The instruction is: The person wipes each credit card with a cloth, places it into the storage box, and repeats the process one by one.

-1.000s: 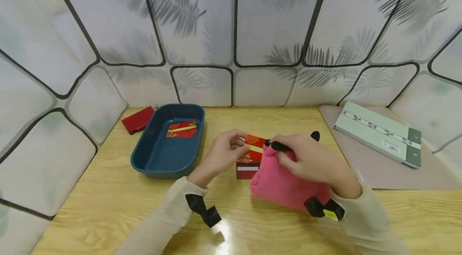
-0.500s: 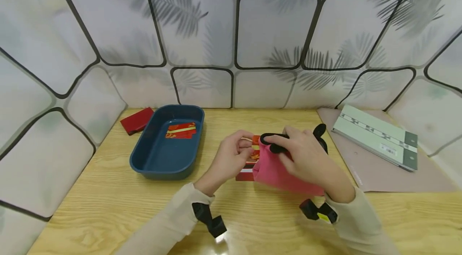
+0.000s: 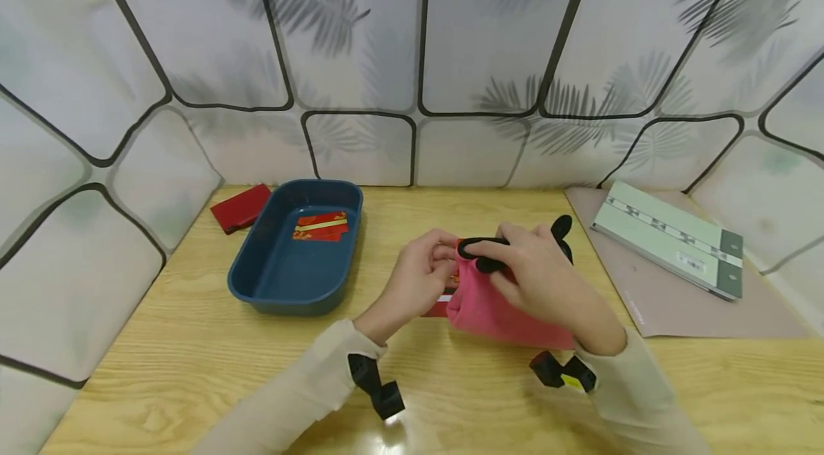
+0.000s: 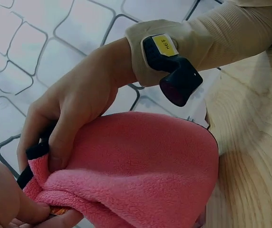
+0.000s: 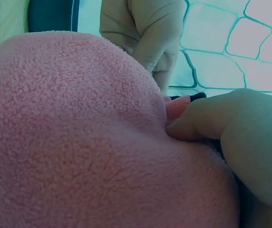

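My right hand (image 3: 543, 280) grips the black-trimmed rim of a fuzzy pink pouch (image 3: 489, 308), thumb on the fleece and fingers over the edge. At the pouch's left side, my left hand (image 3: 415, 269) pinches a red-and-gold envelope (image 3: 453, 280), most of it hidden by the pouch and fingers. Only an orange-red sliver of the envelope (image 4: 59, 210) shows in the left wrist view, at the pouch's fold. Below the left fingers, a dark red item with a white stripe (image 3: 438, 309) is partly covered by the pouch. The right wrist view is mostly filled by pink fleece (image 5: 79, 133).
A blue tray (image 3: 277, 290) at left holds red-and-gold envelopes (image 3: 322, 224). Behind its left edge lies a dark red wallet-like item (image 3: 241, 209). At right a pale green notebook (image 3: 666, 237) lies on a greyish-pink sheet (image 3: 682, 312). A patterned curtain-like backdrop (image 3: 476, 47) borders the table.
The pouch and right hand have moved left, and the left hand right, so the pouch's rim now covers most of the red-and-gold envelope. Less of the striped dark red item shows.
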The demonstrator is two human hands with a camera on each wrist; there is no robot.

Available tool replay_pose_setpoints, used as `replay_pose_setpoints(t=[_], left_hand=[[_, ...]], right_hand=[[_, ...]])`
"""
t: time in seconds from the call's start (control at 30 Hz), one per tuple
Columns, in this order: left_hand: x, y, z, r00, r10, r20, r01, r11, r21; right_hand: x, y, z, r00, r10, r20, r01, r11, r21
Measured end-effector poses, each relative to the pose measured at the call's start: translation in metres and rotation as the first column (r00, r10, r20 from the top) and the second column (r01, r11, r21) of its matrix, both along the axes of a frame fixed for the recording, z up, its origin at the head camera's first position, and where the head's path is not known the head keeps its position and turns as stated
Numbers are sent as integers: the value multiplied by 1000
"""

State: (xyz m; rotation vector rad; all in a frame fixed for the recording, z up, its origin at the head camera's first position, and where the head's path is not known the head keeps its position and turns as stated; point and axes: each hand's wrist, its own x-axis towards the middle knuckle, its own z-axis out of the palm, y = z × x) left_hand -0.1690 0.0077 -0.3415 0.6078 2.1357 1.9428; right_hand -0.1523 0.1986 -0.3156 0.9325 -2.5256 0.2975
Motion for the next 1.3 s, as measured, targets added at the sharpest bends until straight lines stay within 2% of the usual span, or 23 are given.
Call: replay_pose_setpoints(t=[0.2,0.27,0.47,0.67,0.87,1.07,1.3], left_hand=[[3,2,3,989,19,147,-33,995,92],[4,3,3,985,20,170,-40,993,113],[6,1,5,981,35,189,-64,987,148],[4,-4,4,974,65,217,-99,984,151],[0,-7,2,977,75,199,-104,985,135],[-1,-11,-2,971,126,204,-150,983,109],[-2,-11,-4,978,191,80,-195,980,44]], right_hand=[[2,6,8,997,-20,71,22,999,-31],[3,7,11,997,-27,77,29,999,-32],[2,11,16,991,-47,123,49,999,-13],[0,21,19,983,-97,154,99,995,-6],[-2,29,18,968,-169,188,163,986,44],[-4,34,16,957,-227,178,220,974,60],[-7,41,18,955,-257,146,255,967,32]])
